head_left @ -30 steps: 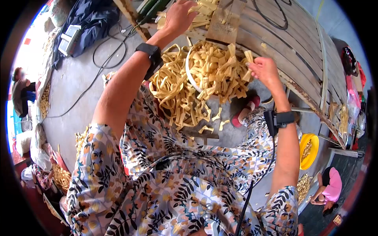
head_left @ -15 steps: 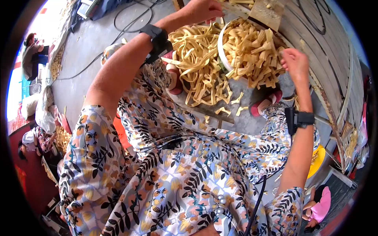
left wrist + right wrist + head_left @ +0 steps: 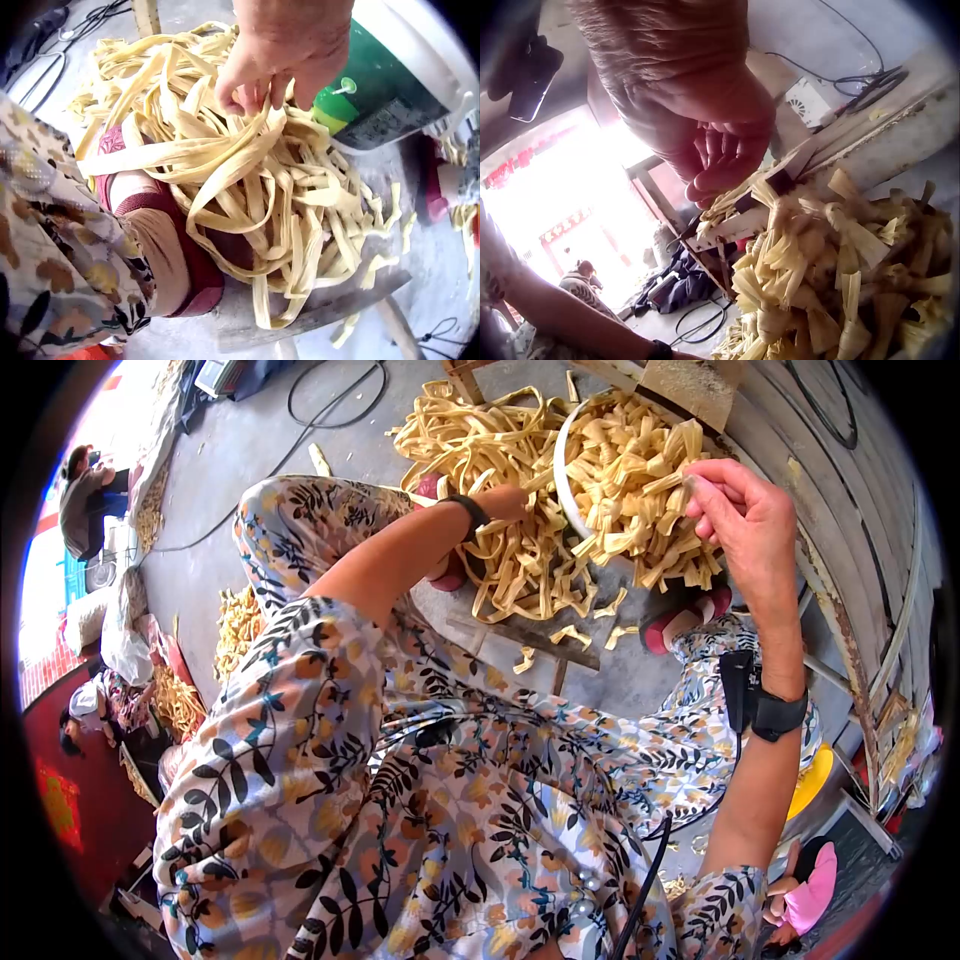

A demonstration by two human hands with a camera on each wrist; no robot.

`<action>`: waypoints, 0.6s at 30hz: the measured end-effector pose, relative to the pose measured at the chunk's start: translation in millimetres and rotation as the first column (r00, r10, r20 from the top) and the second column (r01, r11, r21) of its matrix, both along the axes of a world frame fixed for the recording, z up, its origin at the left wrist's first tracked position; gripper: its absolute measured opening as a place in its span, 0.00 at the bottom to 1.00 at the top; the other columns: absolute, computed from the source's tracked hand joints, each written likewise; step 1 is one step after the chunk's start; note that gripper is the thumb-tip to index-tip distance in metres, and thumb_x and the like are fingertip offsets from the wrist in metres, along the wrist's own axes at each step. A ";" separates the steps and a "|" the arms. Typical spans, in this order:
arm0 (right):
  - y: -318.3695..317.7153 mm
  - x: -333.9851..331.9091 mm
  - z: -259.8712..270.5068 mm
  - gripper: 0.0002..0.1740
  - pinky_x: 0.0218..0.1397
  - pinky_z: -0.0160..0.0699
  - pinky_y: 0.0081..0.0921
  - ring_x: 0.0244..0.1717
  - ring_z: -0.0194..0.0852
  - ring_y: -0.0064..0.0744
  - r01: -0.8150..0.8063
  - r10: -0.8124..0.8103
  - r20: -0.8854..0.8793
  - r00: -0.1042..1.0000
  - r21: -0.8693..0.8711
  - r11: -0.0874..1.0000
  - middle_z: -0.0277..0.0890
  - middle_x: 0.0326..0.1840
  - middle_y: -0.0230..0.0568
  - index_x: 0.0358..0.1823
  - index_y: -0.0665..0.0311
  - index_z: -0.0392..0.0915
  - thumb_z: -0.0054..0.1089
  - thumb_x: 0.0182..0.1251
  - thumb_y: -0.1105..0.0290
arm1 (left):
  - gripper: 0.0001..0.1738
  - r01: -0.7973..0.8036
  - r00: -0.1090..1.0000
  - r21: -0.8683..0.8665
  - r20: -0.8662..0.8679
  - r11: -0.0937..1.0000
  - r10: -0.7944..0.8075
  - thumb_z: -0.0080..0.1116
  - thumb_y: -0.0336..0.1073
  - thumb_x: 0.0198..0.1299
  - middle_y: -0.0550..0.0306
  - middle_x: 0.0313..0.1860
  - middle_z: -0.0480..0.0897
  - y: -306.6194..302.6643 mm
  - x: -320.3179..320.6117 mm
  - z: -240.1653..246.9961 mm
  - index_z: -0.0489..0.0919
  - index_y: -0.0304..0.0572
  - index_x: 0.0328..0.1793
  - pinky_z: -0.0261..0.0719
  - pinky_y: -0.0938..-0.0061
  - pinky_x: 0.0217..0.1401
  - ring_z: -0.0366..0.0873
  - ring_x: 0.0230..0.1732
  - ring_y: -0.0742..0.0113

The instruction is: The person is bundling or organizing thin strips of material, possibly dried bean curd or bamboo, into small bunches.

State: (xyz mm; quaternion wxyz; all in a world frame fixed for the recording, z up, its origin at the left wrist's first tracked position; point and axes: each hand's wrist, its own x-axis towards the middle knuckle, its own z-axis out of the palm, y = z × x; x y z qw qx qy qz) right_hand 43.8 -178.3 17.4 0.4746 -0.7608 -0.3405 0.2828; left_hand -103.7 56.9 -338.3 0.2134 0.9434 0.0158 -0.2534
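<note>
My left hand (image 3: pixel 289 52) reaches down into a loose heap of long, flat, pale yellow strips (image 3: pixel 232 176). Its fingertips pinch at a strip in the heap, and the far ends of the fingers are partly hidden in the head view. Beside the heap stands a white-rimmed bucket (image 3: pixel 405 67) with a dark green label. Short pieces of the same material, tied into knots (image 3: pixel 640 490), pile above its rim. My right hand (image 3: pixel 745 525) hovers at the right side of that pile, fingers loosely curled and nothing visible between them.
A slatted wooden platform (image 3: pixel 850 490) borders the bucket's far side. Several loose knotted pieces (image 3: pixel 570 638) lie on the floor by a wooden bar. A black cable (image 3: pixel 340 420) loops across the floor. Other people sit at the left and lower right, near a yellow basin (image 3: pixel 810 780).
My left hand has come down from the platform into the strip heap. My right hand held a knotted piece at first; it now appears without it, beside the pile. The view has shifted.
</note>
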 end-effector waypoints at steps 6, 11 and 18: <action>1.2 5.1 2.2 0.06 0.22 0.65 0.10 0.19 0.66 0.13 -0.003 0.004 -0.019 1.000 0.030 1.000 0.72 0.21 0.29 0.36 0.69 0.76 0.53 0.60 0.74 | 0.12 -0.392 0.918 -0.491 -0.148 0.778 0.369 0.55 0.41 0.55 0.62 0.24 0.80 36.4 14.5 177.1 0.79 0.39 0.34 0.74 0.79 0.28 0.75 0.25 0.75; 7.9 4.6 2.4 0.06 0.23 0.66 0.10 0.19 0.66 0.13 -0.022 0.023 -0.048 0.999 0.032 0.999 0.73 0.21 0.30 0.36 0.68 0.76 0.53 0.60 0.74 | 0.13 -0.326 0.943 -0.410 -0.208 0.852 0.261 0.51 0.39 0.59 0.60 0.27 0.78 63.0 -20.5 279.7 0.76 0.34 0.37 0.72 0.85 0.30 0.72 0.24 0.78; 28.4 -13.9 -0.6 0.23 0.46 0.72 0.22 0.45 0.71 0.24 -0.213 0.176 0.210 0.962 0.172 0.962 0.74 0.46 0.37 0.49 0.62 0.73 0.65 0.51 0.64 | 0.08 -0.142 0.930 -0.901 0.021 0.410 0.368 0.51 0.35 0.59 0.66 0.20 0.71 -4.4 18.7 412.2 0.75 0.39 0.35 0.65 0.84 0.21 0.66 0.19 0.81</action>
